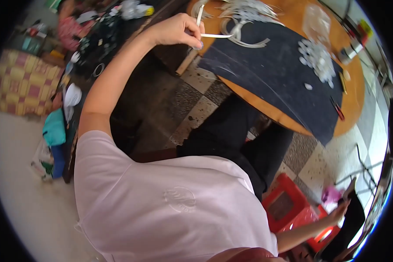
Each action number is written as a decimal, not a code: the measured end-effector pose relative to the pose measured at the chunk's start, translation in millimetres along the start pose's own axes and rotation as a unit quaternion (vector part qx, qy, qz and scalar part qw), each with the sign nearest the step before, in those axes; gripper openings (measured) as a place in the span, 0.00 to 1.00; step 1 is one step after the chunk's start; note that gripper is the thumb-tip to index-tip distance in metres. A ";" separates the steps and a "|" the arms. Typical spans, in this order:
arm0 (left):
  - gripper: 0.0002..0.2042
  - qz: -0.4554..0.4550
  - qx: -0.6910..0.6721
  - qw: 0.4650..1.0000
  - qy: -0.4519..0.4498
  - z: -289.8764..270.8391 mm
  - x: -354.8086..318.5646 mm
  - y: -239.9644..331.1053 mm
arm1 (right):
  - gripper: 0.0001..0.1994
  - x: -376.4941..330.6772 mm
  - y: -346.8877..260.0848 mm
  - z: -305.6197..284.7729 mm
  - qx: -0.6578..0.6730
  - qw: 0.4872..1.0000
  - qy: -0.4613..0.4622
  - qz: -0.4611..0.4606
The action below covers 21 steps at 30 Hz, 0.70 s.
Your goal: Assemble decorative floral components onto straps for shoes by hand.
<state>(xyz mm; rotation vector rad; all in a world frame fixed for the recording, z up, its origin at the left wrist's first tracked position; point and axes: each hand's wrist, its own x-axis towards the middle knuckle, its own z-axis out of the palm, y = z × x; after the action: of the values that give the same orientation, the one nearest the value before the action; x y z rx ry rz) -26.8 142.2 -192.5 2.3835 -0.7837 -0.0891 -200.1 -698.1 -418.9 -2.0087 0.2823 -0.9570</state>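
Note:
My left hand (179, 31) is raised over the left edge of the round table, its fingers closed on a thin white bent strip (216, 36). One end of the strip points up, and the other reaches right toward a loose bundle of white curved strips (249, 43) on a dark cloth (266, 65). Far off at the lower right, my right hand (339, 214) hangs low by the red stools, fingers bent. A small white bit shows under it, and a black thing (356, 214) is close beside; what it grips is unclear.
On the wooden table (353, 102) are more white strips (251, 9), a pile of small whitish pieces (316, 61), a clear plastic bag (316, 22) and red-handled snips (337, 109). Red stools (288, 203) stand at the lower right. A cluttered dark bench (98, 52) is on the left.

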 end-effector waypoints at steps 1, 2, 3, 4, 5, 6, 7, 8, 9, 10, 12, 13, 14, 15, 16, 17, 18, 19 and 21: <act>0.07 -0.020 0.016 1.000 0.012 -25.0 -12.8 -12.5 | 0.14 -5.3 35.2 -52.7 -0.221 0.948 -0.090 -0.210; 0.07 -0.086 0.030 0.996 -0.014 -51.1 -26.9 -21.0 | 0.14 11.3 97.3 -36.5 -0.193 0.952 -0.098 -0.218; 0.07 -0.151 0.043 0.986 -0.047 -71.4 -34.1 -23.8 | 0.13 29.3 135.0 4.1 -0.174 0.957 -0.106 -0.205; 0.07 -0.190 0.030 0.978 -0.079 -79.5 -39.2 -35.0 | 0.13 75.0 160.4 7.7 -0.188 0.956 -0.105 -0.200; 0.07 -0.181 0.021 0.980 -0.077 -82.5 -42.8 -47.5 | 0.13 123.6 176.3 8.6 -0.207 0.954 -0.103 -0.193; 0.07 -0.196 -0.014 0.978 -0.066 -84.0 -61.9 -59.6 | 0.13 175.5 174.3 30.2 -0.216 0.950 -0.107 -0.197; 0.07 -0.204 -0.054 0.976 -0.057 -81.7 -77.1 -75.6 | 0.13 212.3 165.7 29.0 -0.234 0.945 -0.109 -0.201; 0.07 -0.211 -0.074 0.972 -0.072 -79.3 -59.3 -72.3 | 0.12 197.2 175.4 14.3 -0.246 0.947 -0.106 -0.175; 0.07 -0.211 -0.064 0.972 -0.079 -78.0 -49.6 -62.1 | 0.12 174.1 175.0 23.0 -0.249 0.951 -0.103 -0.153; 0.07 -0.221 -0.055 0.969 -0.092 -71.7 -37.7 -47.8 | 0.12 141.0 172.6 42.4 -0.248 0.955 -0.105 -0.126; 0.07 -0.235 -0.050 0.965 -0.106 -49.6 -23.7 -25.8 | 0.12 86.4 126.3 87.1 -0.256 0.956 -0.110 -0.087; 0.07 -0.230 -0.059 0.966 -0.105 -36.4 -23.0 -18.0 | 0.11 65.0 56.4 108.4 -0.272 0.953 -0.110 -0.079; 0.07 -0.233 -0.087 0.965 -0.081 -22.4 -21.2 -5.3 | 0.11 42.2 -7.7 130.7 -0.287 0.949 -0.110 -0.070; 0.07 -0.217 -0.123 0.965 -0.075 -3.7 -4.2 6.8 | 0.11 11.1 -69.7 124.2 -0.323 0.940 -0.097 -0.048; 0.07 -0.205 -0.158 0.964 -0.070 13.3 9.9 19.6 | 0.11 -14.0 -118.8 121.5 -0.355 0.931 -0.085 -0.026; 0.07 -0.185 -0.170 0.964 -0.089 29.3 25.1 32.0 | 0.11 -32.1 -151.4 115.8 -0.385 0.920 -0.072 -0.002; 0.06 -0.181 -0.202 0.956 -0.111 44.1 37.4 45.8 | 0.11 -41.6 -166.6 101.7 -0.411 0.909 -0.061 0.020; 0.06 -0.173 -0.231 0.947 -0.140 57.2 51.1 60.1 | 0.10 -51.6 -173.2 77.0 -0.438 0.897 -0.044 0.049; 0.06 -0.171 -0.247 0.937 -0.180 81.4 68.7 90.4 | 0.04 -65.2 -258.8 166.3 -0.191 0.974 -0.121 -0.029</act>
<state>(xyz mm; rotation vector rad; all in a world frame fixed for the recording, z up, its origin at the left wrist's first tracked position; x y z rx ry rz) -36.8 2.9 -197.1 2.0067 -0.4217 -0.7905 -164.0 -407.8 -303.4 -2.4737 0.2905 -0.7191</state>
